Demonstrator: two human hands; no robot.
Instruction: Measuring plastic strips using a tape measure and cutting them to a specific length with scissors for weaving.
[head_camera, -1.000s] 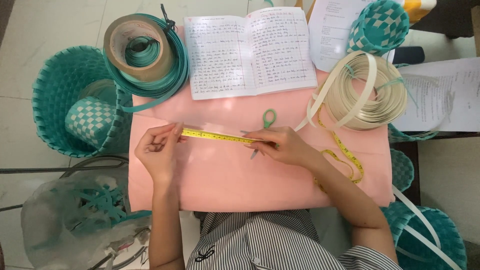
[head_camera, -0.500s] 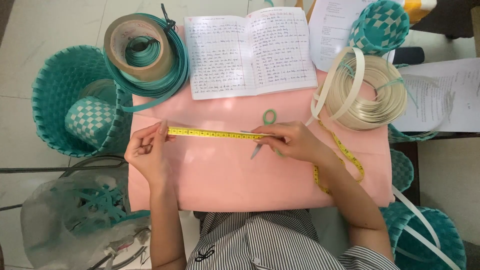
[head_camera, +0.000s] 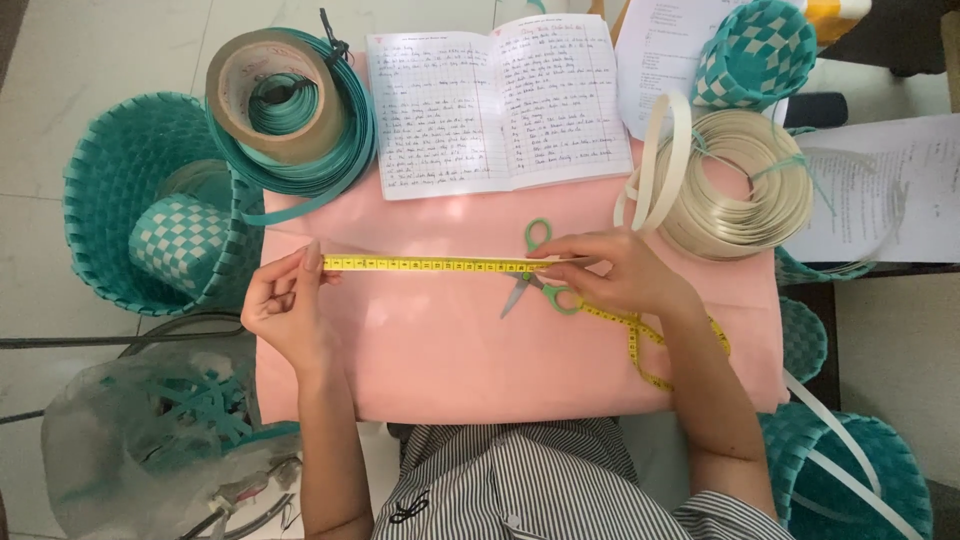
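A yellow tape measure (head_camera: 430, 265) is stretched flat across the pink tabletop (head_camera: 450, 350). My left hand (head_camera: 285, 305) pinches its left end near the table's left edge. My right hand (head_camera: 620, 275) holds the tape down near the middle of the table, and the slack loops away to the right past my wrist. Green-handled scissors (head_camera: 535, 270) lie under the tape, partly hidden by my right fingers.
An open notebook (head_camera: 500, 100) lies at the back. A teal strap coil with a brown tape roll (head_camera: 290, 100) sits back left, a cream strap coil (head_camera: 740, 185) back right. Teal woven baskets (head_camera: 150, 200) stand left, and another basket (head_camera: 850, 480) stands lower right. Loose papers (head_camera: 890, 190) lie right.
My hands have moved apart, pulling a longer length of tape measure taut; the left hand went left toward the table's edge, the right hand moved right over the scissors.
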